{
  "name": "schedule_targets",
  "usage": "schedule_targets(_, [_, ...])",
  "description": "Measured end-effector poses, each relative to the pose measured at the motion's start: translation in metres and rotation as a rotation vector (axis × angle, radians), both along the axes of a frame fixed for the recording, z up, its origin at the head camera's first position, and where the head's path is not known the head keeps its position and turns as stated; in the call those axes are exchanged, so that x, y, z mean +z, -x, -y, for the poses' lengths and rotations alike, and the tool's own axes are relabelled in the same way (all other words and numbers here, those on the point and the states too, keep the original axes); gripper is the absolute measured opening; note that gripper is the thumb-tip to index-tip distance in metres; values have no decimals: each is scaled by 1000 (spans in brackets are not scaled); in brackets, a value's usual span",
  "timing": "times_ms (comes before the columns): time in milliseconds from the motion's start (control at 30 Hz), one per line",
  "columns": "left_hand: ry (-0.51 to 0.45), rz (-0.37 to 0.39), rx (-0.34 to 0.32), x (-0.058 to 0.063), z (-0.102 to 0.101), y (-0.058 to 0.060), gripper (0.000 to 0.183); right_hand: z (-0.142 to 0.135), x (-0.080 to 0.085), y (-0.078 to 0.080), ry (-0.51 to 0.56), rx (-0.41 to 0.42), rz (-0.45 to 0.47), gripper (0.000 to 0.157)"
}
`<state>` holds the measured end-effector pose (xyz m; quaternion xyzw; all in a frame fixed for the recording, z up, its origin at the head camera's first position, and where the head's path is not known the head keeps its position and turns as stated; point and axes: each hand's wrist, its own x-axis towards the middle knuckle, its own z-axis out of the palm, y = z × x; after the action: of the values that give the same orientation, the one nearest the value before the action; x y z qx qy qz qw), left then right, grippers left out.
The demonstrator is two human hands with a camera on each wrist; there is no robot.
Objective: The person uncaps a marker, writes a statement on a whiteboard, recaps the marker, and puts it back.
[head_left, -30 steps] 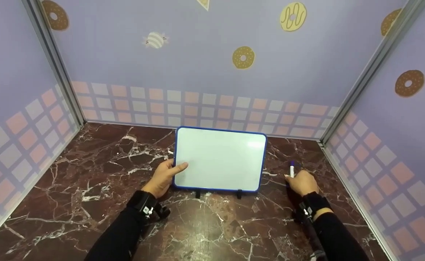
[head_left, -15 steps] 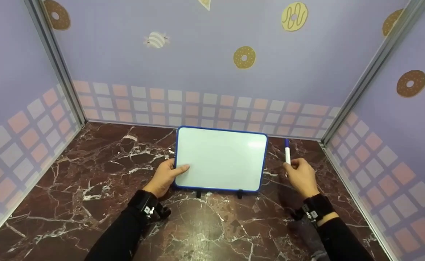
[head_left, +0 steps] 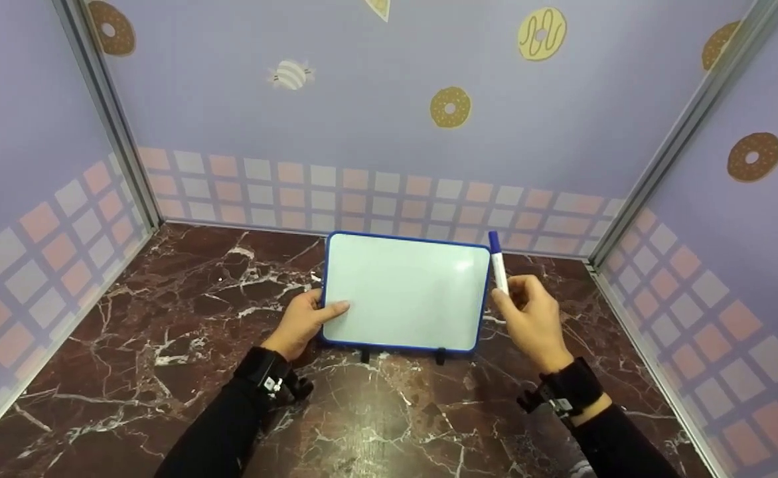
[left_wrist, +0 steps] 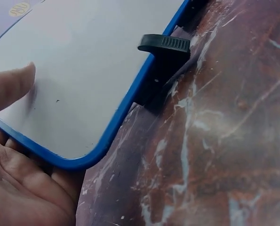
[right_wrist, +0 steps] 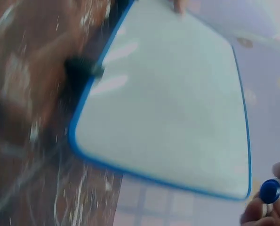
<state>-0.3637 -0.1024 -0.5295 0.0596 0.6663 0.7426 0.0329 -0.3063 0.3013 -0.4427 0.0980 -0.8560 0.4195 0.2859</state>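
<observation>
A blank whiteboard (head_left: 405,292) with a blue frame leans back on black stand feet (head_left: 440,356) in the middle of the table. My left hand (head_left: 303,323) grips its left edge, thumb on the white face and fingers behind. In the left wrist view, the thumb (left_wrist: 12,87) lies near the board's lower corner. Just right of the board, my right hand (head_left: 534,322) pinches a white marker (head_left: 499,269) with a purple-blue cap, held upright with the cap on top. In the right wrist view the blue end (right_wrist: 270,190) of the marker points at the camera.
The table (head_left: 196,398) has a dark red marbled top. Lilac walls with printed sweets and a checked band (head_left: 382,192) enclose the back and both sides. Metal posts (head_left: 668,139) stand in the corners. Black bands with small cameras (head_left: 273,375) sit on both wrists.
My right hand has lifted the marker off the table and brought it up and left, to beside the board's right edge. The left hand keeps its hold on the board.
</observation>
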Motion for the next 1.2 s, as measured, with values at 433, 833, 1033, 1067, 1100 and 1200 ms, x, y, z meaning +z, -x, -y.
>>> schedule_targets(433, [-53,-84,127,30,16,-1,52,51,-11,-14,-55,189,-83,15])
schedule_targets(833, [-231,-275,321,63,36,-13,26,83,-24,-23,-61,330,-93,14])
schedule_targets(1033, [-186,-269,112,79,9,-31,21,95,-30,-27,-41,392,-54,14])
schedule_targets(1067, [-151,-270,73,80,3,-33,23,97,-30,-28,-37,401,-44,14])
schedule_targets(1100, [-113,-271,36,81,-2,-36,24,99,-31,-28,-34,411,-33,14])
schedule_targets(1200, [-29,-272,-53,83,-17,-44,29,104,-32,-31,-29,448,-1,13])
